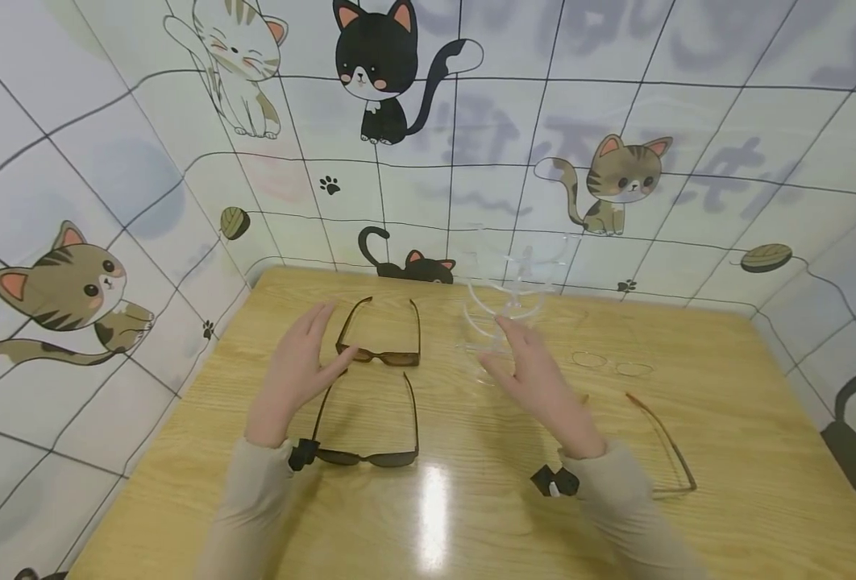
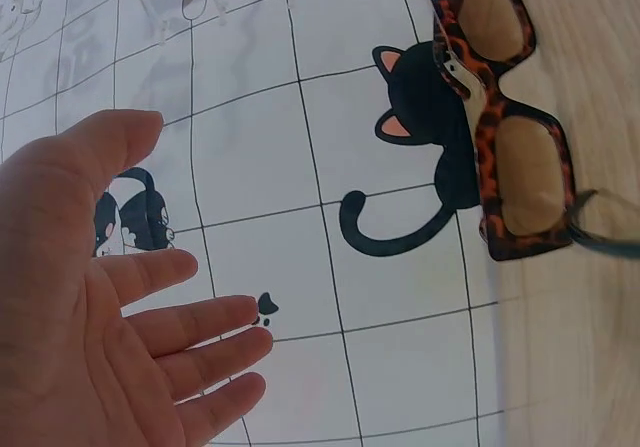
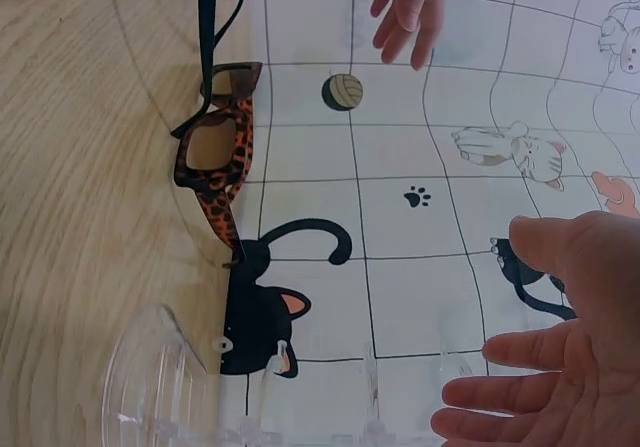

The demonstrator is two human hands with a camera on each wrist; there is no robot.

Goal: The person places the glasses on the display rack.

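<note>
Cat-printed walls (image 1: 413, 185) are enclosing a wood-grained table (image 1: 486, 515), where light is being reflected near the front; four pairs are being supported there: tortoiseshell sunglasses (image 1: 380, 357) and dark sunglasses (image 1: 392, 460) on the left, thin round glasses (image 1: 589, 359) and brown-tipped glasses (image 1: 662, 429) on the right, the last being partly hidden by the right sleeve (image 1: 638, 499); no eyewear is being borne by the clear stand (image 1: 513, 304) at the back, so work is being judged barely begun, all four pairs seemingly being left to handle; nothing is being gripped: the left hand's (image 1: 297, 370) fingers are being held extended, thumb apart, near the tortoiseshell sunglasses; the right hand (image 1: 544, 391) is being held likewise by the clear stand, contact being unclear.
</note>
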